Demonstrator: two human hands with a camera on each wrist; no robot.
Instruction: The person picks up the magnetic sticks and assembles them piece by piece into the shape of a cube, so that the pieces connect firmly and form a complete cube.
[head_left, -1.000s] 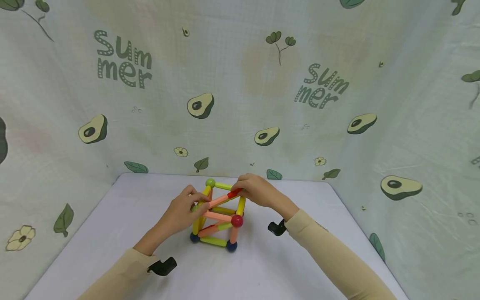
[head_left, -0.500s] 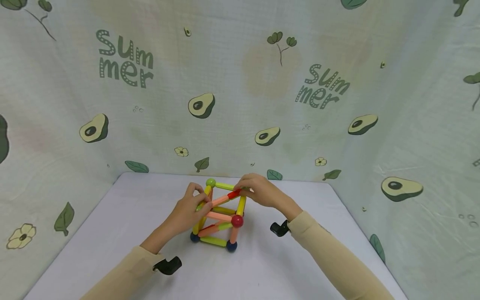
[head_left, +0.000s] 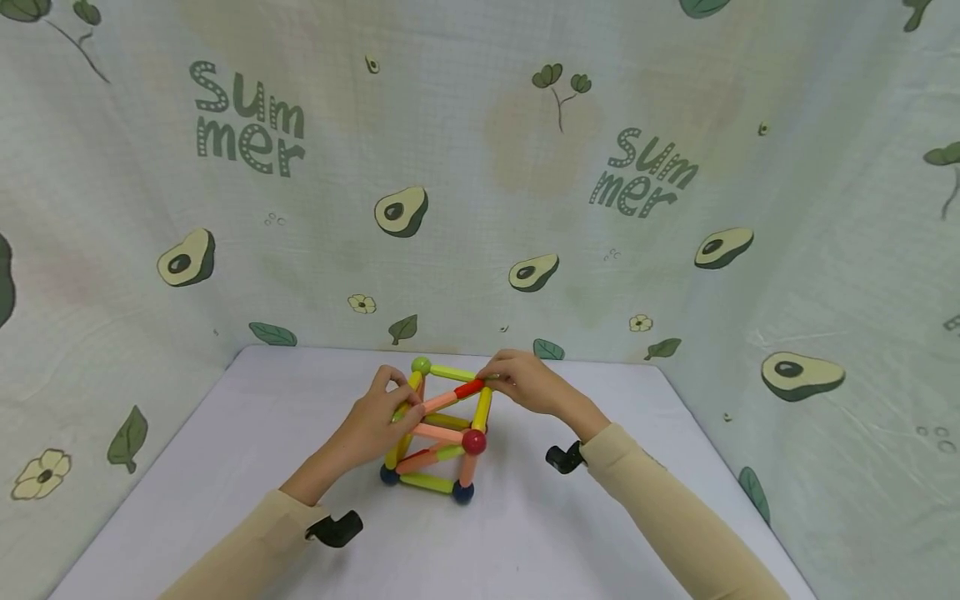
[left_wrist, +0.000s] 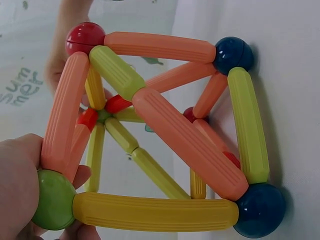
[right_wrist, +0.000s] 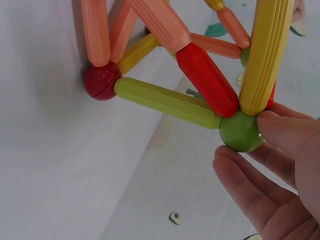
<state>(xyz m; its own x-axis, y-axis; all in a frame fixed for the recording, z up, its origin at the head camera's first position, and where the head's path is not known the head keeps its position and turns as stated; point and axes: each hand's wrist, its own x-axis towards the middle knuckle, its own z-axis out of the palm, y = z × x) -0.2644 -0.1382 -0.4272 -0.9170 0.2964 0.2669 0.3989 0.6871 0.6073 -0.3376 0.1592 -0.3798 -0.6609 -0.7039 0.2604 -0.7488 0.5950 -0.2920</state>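
Note:
A cube-like frame of magnetic building rods and balls (head_left: 442, 434) stands on the table, with dark blue, red and green balls at its corners. My left hand (head_left: 369, 423) holds the near-left upper corner, its fingers around a green ball (left_wrist: 52, 200). At the far-right upper corner, my right hand (head_left: 531, 385) pinches another green ball (right_wrist: 240, 132) between thumb and fingers. A salmon rod (head_left: 441, 402) joined to a red rod (head_left: 470, 388) runs diagonally across the top between both hands. The red ball (head_left: 474, 442) marks the near-right upper corner.
The white table (head_left: 585, 517) reaches back to a hanging cloth (head_left: 465, 150) printed with avocados and leaves. Black wrist mounts sit under the left cuff (head_left: 335, 529) and right cuff (head_left: 565, 457).
My left hand has shifted slightly right along the corner, its index finger arching higher. My right hand has moved slightly right, showing more of the red rod. The frame stays in place.

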